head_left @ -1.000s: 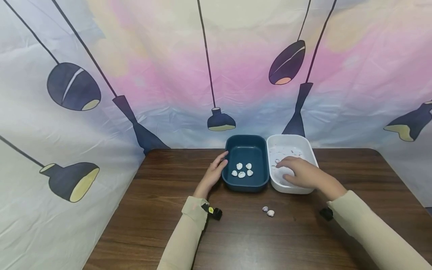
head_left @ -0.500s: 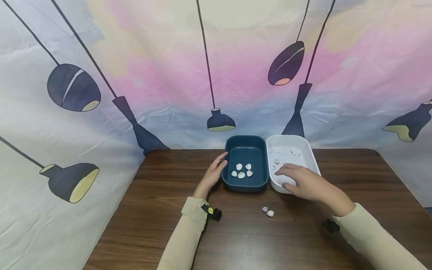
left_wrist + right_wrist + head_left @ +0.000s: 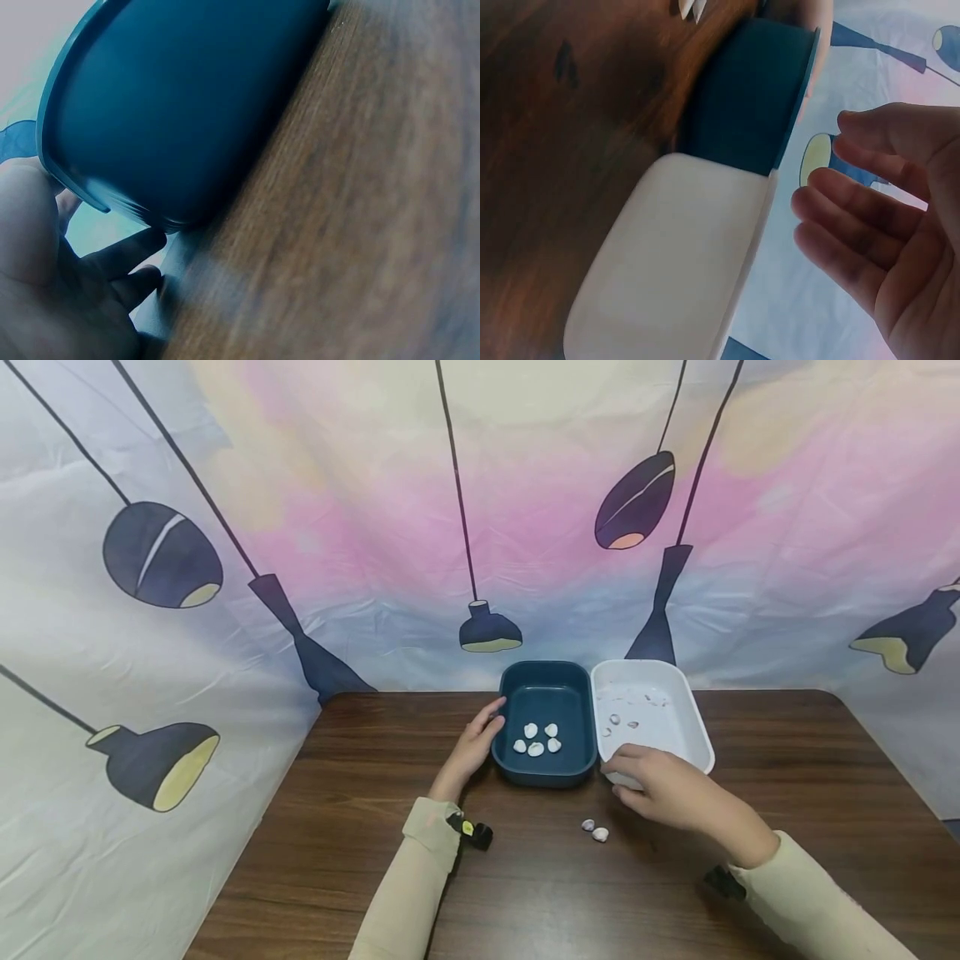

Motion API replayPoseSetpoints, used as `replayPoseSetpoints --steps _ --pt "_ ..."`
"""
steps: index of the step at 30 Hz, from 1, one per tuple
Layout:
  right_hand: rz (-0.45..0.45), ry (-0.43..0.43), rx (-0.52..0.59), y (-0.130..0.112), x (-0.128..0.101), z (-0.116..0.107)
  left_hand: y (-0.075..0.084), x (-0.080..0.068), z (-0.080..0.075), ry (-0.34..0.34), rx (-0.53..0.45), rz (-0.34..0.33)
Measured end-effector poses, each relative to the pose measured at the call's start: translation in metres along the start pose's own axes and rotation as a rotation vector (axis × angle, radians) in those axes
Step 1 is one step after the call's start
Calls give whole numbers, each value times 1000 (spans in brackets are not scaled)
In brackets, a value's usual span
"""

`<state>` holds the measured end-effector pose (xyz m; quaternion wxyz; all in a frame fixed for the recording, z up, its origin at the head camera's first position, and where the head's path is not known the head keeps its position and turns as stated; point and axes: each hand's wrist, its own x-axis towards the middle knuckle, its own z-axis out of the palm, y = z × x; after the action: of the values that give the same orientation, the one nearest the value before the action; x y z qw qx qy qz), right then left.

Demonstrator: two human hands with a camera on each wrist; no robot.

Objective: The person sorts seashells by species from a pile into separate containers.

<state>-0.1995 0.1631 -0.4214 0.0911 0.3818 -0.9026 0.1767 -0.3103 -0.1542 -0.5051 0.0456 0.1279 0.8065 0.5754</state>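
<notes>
My left hand point(image 3: 474, 745) rests against the left side of a dark teal tray point(image 3: 547, 672), fingertips at its wall in the left wrist view. Several white seashells point(image 3: 536, 749) lie inside that tray. A white tray point(image 3: 678, 693) stands right beside it, with a few small shells point(image 3: 633, 724) and reddish bits on its floor. Over the white tray's near edge hovers my right hand point(image 3: 671, 789); the right wrist view shows its fingers loosely bent and nothing between them.
Two small shells point(image 3: 600, 834) lie on the brown wooden table point(image 3: 525, 893) in front of the trays. A printed cloth backdrop point(image 3: 390, 527) with lamp drawings hangs directly behind the table's far edge.
My right hand has drawn back from inside the white tray to its near edge, uncovering small shells on the tray floor. The left hand stays at the teal tray.
</notes>
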Motion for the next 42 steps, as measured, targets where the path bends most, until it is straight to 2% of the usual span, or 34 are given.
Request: replayPoseSetpoints --steps 1,5,10,17,25,27,34,42 --pt "0 -7 10 -1 0 1 5 -2 -1 -11 3 2" --pt "-29 -44 24 -6 3 11 6 -2 -1 -6 5 4" --pt "-37 -136 18 -11 10 28 0 0 1 43 8 0" --pt "-15 -236 55 -14 18 46 -1 1 1 28 -9 -12" --pt "-12 -315 106 -15 19 59 33 -14 -3 -16 26 -17" --pt "-13 -325 112 -16 19 61 34 -15 -3 -17 29 -11" --pt "-4 -354 128 -18 19 62 0 0 1 -1 -3 -2" --pt "-21 -353 133 -18 20 62 -4 -1 2 36 23 3"
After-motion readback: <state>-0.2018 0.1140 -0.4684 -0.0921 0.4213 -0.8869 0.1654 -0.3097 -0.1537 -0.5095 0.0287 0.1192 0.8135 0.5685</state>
